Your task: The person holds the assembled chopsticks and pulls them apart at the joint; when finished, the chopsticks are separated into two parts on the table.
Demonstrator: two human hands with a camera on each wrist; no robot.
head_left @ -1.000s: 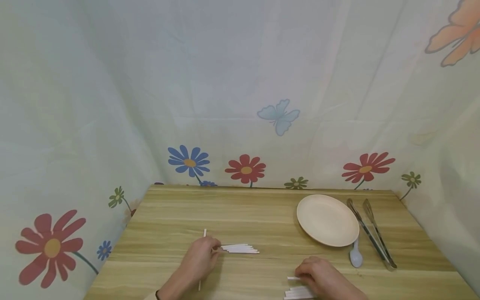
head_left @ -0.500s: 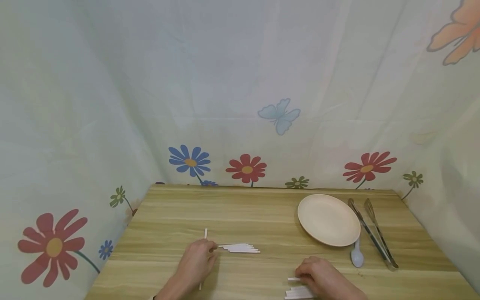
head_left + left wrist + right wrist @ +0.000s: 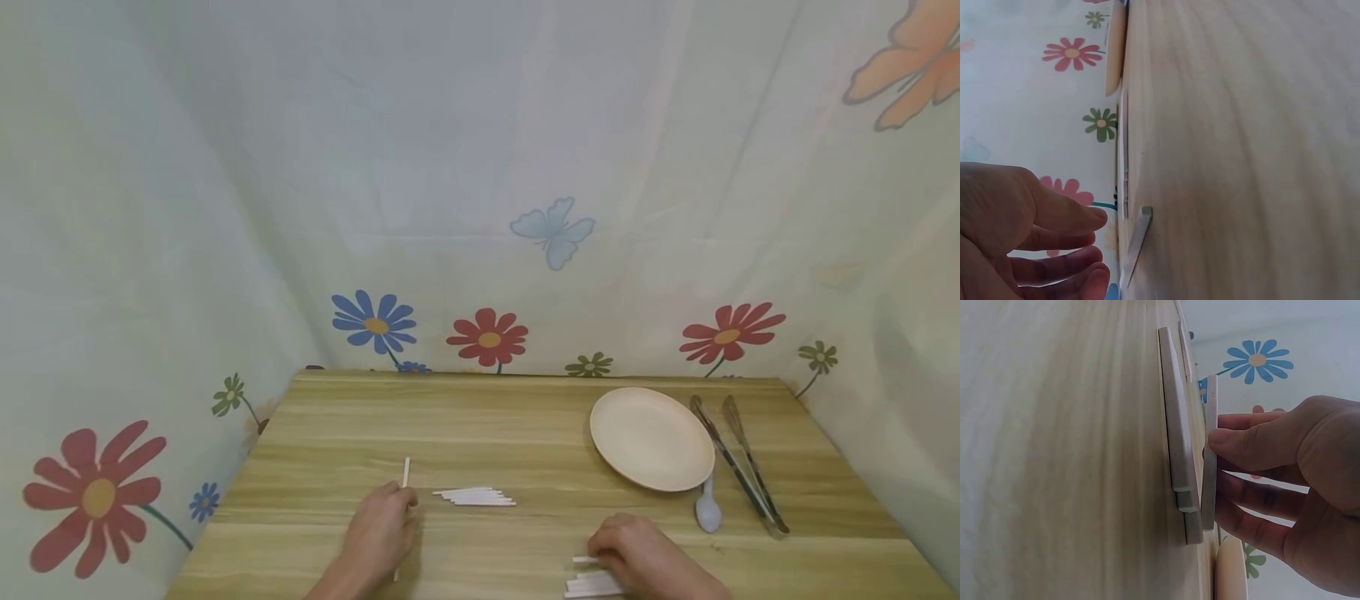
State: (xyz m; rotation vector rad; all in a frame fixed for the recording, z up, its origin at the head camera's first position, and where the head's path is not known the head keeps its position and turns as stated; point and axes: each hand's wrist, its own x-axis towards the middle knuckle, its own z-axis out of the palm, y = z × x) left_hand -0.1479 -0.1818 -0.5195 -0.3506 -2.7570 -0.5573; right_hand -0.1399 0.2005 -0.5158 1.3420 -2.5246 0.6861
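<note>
My left hand (image 3: 378, 529) hovers over a single white stick (image 3: 407, 472) that lies lengthwise on the table. In the left wrist view its fingers are loosely bent, with nothing between them, and the stick lies apart from them. A small bundle of white sticks (image 3: 476, 497) lies crosswise to the right of that hand. My right hand (image 3: 637, 550) pinches one white stick (image 3: 1211, 456) between thumb and fingers, just above a second group of sticks (image 3: 1175, 425) at the table's front. That hand partly hides this group in the head view.
Further back on the right of the wooden table (image 3: 450, 417) lies a beige plate (image 3: 652, 439). A pale spoon (image 3: 707, 510) pokes out from its near edge, and metal tongs (image 3: 738, 467) lie to its right. A flower-print curtain (image 3: 450, 167) encloses the back and sides.
My left hand has drawn left and away from the sticks of the middle bundle, back over the lengthwise stick. The right hand has stayed in place with its stick.
</note>
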